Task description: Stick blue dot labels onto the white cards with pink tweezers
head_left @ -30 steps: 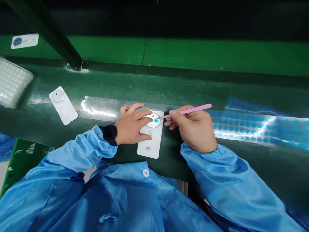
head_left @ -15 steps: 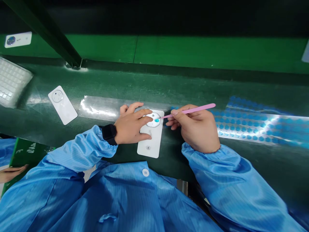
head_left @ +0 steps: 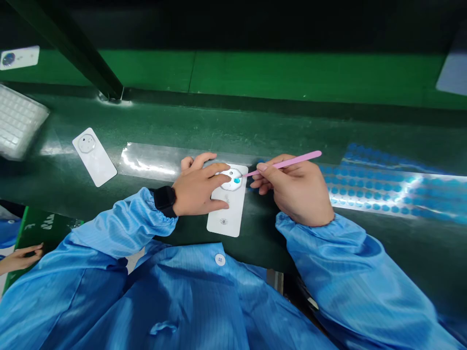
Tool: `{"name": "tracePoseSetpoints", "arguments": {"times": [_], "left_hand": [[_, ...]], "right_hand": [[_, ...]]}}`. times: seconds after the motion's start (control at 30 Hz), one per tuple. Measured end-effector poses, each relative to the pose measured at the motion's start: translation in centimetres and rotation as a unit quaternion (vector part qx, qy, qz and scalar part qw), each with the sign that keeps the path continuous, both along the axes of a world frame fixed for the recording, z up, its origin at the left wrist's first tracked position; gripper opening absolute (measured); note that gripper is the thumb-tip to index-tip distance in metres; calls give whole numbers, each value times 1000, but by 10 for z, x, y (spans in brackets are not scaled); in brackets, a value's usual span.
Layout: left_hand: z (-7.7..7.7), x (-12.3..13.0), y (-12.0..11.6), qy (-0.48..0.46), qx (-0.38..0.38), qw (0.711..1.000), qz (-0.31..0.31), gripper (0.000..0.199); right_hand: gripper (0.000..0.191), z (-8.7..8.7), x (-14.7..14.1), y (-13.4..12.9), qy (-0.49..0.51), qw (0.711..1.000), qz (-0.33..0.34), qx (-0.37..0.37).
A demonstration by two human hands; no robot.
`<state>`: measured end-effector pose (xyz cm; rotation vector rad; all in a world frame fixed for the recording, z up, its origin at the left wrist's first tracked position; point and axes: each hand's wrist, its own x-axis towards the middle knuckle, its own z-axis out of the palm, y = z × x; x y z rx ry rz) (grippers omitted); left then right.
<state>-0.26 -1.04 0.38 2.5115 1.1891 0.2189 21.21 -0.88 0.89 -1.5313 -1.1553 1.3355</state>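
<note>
In front of me lies a white phone back cover (head_left: pixel 233 209) with a round camera area near its far end. My left hand (head_left: pixel 200 188) rests on it with fingers spread, covering part of the camera area. A small blue dot (head_left: pixel 237 180) sits in that area, beside the fingertips. Pinched in my right hand (head_left: pixel 297 192) is a pair of pink tweezers (head_left: pixel 299 158), whose thin tip is close to the blue dot; whether they touch, I cannot tell.
A clear strip (head_left: pixel 153 163) lies beyond my left hand, sheets of blue round stickers (head_left: pixel 372 189) to the right. Another white cover (head_left: pixel 95 158) and a clear tray (head_left: pixel 18 119) are at left. Behind runs a green belt (head_left: pixel 255 75) carrying covers. A co-worker's hand (head_left: pixel 25 257) shows at lower left.
The tweezers' back end has dipped slightly left while the tip stays by the blue dot. My left hand has held its place. The belt and the covers on it have shifted left.
</note>
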Motion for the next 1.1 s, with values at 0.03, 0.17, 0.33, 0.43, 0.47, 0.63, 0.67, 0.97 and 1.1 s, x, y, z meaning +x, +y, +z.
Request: {"name": "tracePoseSetpoints", "arguments": {"times": [0.03,0.17,0.33,0.43,0.47,0.63,0.67,0.97,1.1], "left_hand": [[0,0,0,0,0,1000,0,55],[1,-1,0,0,0,1000,-3,55],[1,0,0,4,-2,1000,-6,55],[3,0,0,7,-6,1000,-2,55],[3,0,0,8,-8,1000,-1,54],[6,0,0,14,-18,1000,-13,50],[7,0,0,14,-17,1000,-18,50],[9,1,1,28,-16,999,-28,47],[10,2,1,33,-12,999,-30,48]], "right_hand": [[31,0,0,0,-1,1000,1,-1],[30,1,-1,0,-6,1000,-2,4],[29,2,-1,0,-23,1000,-3,12],[30,2,-1,0,-35,999,-2,17],[30,3,-1,0,-38,999,-2,18],[29,6,-3,0,-46,999,1,16],[29,6,-3,0,-46,999,1,16],[29,3,-2,-1,-38,999,1,19],[29,3,-2,-1,-36,999,5,25]]}}
